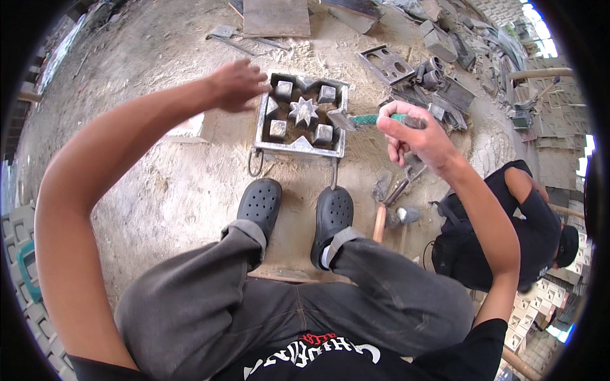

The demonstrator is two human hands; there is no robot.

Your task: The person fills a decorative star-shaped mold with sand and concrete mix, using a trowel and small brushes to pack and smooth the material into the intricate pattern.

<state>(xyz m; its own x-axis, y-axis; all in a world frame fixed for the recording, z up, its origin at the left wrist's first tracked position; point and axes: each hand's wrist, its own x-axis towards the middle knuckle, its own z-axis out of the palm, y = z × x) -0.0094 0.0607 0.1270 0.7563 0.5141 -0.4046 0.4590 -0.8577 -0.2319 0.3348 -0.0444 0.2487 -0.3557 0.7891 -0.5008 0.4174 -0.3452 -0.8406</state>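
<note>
On the ground ahead of my feet lies a square metal mold (298, 148), with a star-shaped piece (304, 112) at its middle and several blocks around it. Loop handles (255, 163) stick out on its near side. My right hand (416, 133) is closed around the green handle of a small trowel (342, 120). The trowel's flat blade reaches over the mold's right rim. Nothing is in my left hand (238, 86), which hovers by the mold's upper left corner with its fingers apart.
A wooden-handled hammer (380, 222) and other tools lie right of my feet. Farther off are a plate with round holes (386, 65), metal scraps (432, 73) and a board (276, 18). Another person (508, 222) crouches at right, near stacked pale blocks (553, 120).
</note>
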